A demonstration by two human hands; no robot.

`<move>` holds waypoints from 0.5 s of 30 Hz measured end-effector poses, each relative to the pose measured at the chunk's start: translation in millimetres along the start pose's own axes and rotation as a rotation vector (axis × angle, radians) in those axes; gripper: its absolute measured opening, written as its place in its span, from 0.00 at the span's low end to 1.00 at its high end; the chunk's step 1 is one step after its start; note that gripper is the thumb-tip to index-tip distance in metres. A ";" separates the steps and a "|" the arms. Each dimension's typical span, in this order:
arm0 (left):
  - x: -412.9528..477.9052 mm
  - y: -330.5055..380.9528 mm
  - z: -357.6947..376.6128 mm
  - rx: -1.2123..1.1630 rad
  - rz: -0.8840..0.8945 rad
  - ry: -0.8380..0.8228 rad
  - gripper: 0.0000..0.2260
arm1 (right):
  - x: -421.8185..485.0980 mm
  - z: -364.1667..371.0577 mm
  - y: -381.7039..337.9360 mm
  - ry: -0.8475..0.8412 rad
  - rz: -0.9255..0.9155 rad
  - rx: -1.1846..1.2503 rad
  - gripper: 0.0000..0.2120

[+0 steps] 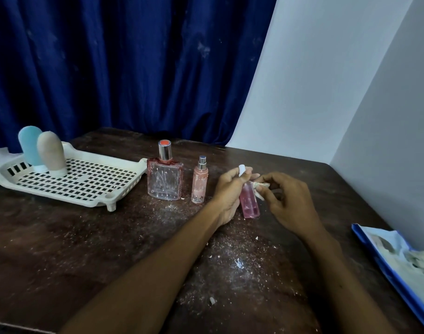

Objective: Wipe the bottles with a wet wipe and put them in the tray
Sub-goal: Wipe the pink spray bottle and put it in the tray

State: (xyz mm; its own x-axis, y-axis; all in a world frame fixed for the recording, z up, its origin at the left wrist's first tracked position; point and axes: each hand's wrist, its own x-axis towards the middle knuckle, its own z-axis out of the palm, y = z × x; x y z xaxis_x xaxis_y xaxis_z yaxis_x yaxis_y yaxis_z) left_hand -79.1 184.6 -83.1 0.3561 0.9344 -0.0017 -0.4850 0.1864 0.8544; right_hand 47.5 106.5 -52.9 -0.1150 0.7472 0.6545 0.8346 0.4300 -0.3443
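Dark wood makes up the table (61, 249), and its near part is dusted with pale crumbs and specks (239, 263). At the near right edge lies a blue-bordered packet (399, 261) with crumpled whitish material on it, possibly used wipes, though the view is too soft to be sure.

Two bare forearms reach in from the bottom. The left hand (226, 194) is closed around the upper part of a small pink bottle (249, 203) with a white cap, held tilted with its base just above or touching the table. The right hand (285, 201) pinches a bunched white wet wipe (260, 189) between thumb and fingers, pressed against the bottle's right side near its neck.

Just left of the hands, a slim peach spray bottle (200, 183) stands upright on the table. Beside it, farther left, stands a flat square glass perfume bottle (164, 179) with a silver collar and orange-topped cap; both are smeared with white streaks.

Farther left sits a cream perforated tray (85, 182) on short feet. In its far left corner stand a tan squeeze bottle (51, 153) and a blue squeeze bottle (30, 145), caps down, touching each other.

Behind the table hangs a deep blue curtain (121, 63), with a pale wall (326, 80) to the right.
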 end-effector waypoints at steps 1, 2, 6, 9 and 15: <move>-0.4 0.4 0.3 -0.007 -0.008 -0.007 0.14 | 0.2 1.4 0.1 0.001 -0.014 -0.001 0.06; -0.7 1.2 0.3 -0.012 -0.012 -0.018 0.14 | 0.2 2.5 0.3 0.010 -0.029 0.002 0.07; -0.2 2.4 0.3 0.007 -0.018 -0.061 0.11 | 1.1 5.3 0.6 0.071 -0.063 -0.005 0.12; 0.1 2.3 -0.1 0.057 -0.004 -0.054 0.11 | 1.3 8.0 1.5 0.074 -0.104 -0.013 0.13; -0.8 2.4 -0.2 0.051 0.005 -0.045 0.12 | -1.3 7.3 1.9 -0.021 -0.066 0.023 0.17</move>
State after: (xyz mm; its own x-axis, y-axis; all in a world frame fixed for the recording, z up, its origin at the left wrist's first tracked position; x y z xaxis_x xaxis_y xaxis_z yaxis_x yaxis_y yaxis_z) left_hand -80.7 184.4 -81.1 0.3900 0.9205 0.0246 -0.4458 0.1653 0.8798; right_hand 45.3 110.0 -59.3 -0.1805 0.7272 0.6623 0.8125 0.4897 -0.3163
